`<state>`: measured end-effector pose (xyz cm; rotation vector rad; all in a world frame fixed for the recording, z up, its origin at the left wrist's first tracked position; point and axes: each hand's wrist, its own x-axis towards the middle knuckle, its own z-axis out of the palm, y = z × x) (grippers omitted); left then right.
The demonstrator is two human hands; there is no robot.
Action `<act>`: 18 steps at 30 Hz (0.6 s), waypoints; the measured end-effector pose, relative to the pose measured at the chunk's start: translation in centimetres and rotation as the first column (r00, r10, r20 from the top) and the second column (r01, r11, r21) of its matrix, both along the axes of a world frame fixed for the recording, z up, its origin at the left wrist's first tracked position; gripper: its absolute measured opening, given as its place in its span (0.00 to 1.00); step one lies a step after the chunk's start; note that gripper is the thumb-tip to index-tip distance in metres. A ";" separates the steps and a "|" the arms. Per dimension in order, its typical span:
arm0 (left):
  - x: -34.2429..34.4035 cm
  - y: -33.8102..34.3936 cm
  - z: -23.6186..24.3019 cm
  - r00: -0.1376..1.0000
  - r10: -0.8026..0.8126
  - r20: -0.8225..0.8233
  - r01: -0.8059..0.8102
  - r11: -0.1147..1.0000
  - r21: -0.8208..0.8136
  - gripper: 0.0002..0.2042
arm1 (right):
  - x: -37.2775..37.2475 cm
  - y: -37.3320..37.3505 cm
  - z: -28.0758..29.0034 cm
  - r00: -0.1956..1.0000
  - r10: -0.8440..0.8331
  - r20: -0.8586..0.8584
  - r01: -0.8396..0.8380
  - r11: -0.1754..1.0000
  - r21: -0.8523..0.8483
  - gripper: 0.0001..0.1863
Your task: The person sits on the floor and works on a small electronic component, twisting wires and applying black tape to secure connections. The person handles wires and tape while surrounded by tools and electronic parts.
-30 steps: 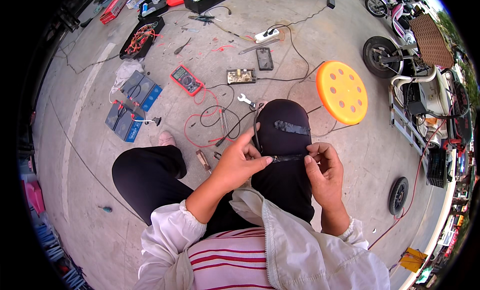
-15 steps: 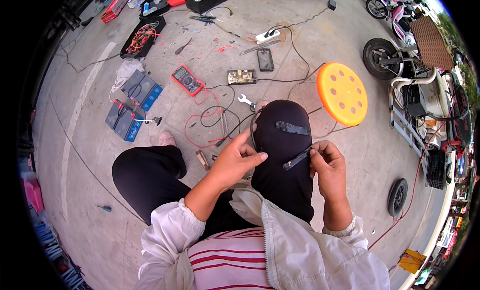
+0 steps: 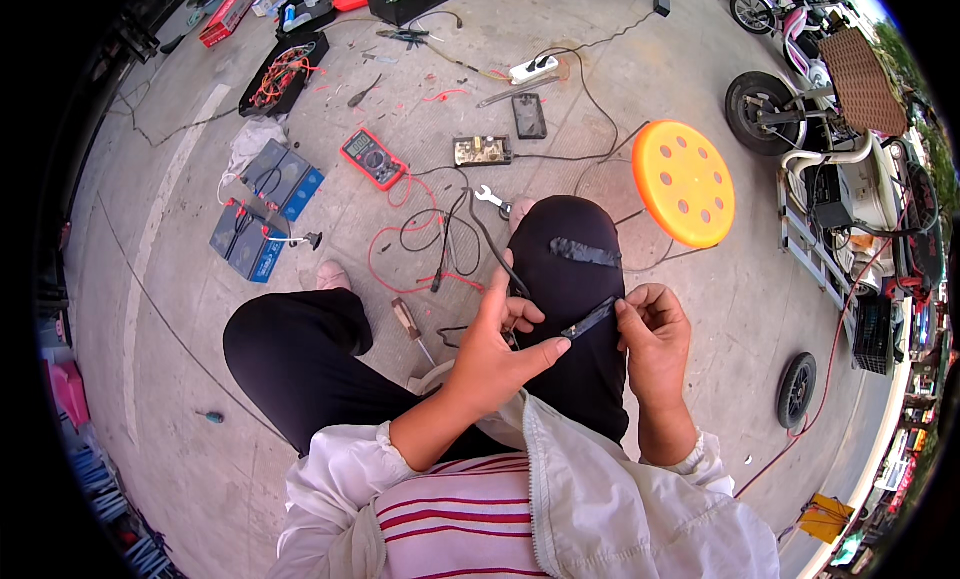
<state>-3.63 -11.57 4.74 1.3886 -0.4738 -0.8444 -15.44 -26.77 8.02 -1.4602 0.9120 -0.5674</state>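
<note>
Over my right thigh, my right hand [image 3: 654,337] pinches one end of a short strip of black tape [image 3: 590,320] marked with pale specks. Its other end reaches the thumb tip of my left hand [image 3: 490,334]. A black cable [image 3: 490,234] runs from the floor to my left hand and passes among its curled fingers; its end is hidden there. A second black tape strip [image 3: 585,252] lies on my right knee. By my left forearm, a screwdriver [image 3: 405,319] with a wooden-looking handle rests on the floor.
Ahead lie a red multimeter [image 3: 374,159] with leads, an open circuit-board case [image 3: 482,151], a wrench [image 3: 490,196] and a white power strip [image 3: 533,70]. Blue-and-grey batteries [image 3: 283,179] stand left. A yellow stool [image 3: 684,183] stands right, near a two-wheeler's wheel [image 3: 765,114].
My left hand has moved right and toward me, bringing its thumb to the tape strip in my right hand. The black cable has shifted with it, and more of the screwdriver shows.
</note>
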 end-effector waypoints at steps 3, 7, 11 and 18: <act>-0.8 -0.4 0.0 0.992 0.052 0.114 -0.057 0.998 0.041 0.54 | 0.0 0.1 -0.4 1.000 -0.006 0.028 0.007 1.000 -0.025 0.05; -1.0 -0.9 -0.1 0.980 0.087 0.180 -0.104 0.990 0.091 0.54 | -0.3 -0.2 -0.1 1.000 0.020 0.000 -0.020 0.998 0.061 0.04; -1.0 -1.2 -0.1 0.973 0.075 0.220 -0.108 0.984 0.139 0.53 | -0.8 -2.5 -0.1 0.994 0.054 0.099 -0.090 0.907 0.412 0.02; -1.1 -1.3 -0.8 0.966 0.072 0.250 -0.110 0.984 0.139 0.52 | -1.8 -4.0 -0.8 0.941 -0.132 0.310 -0.060 0.840 0.539 0.14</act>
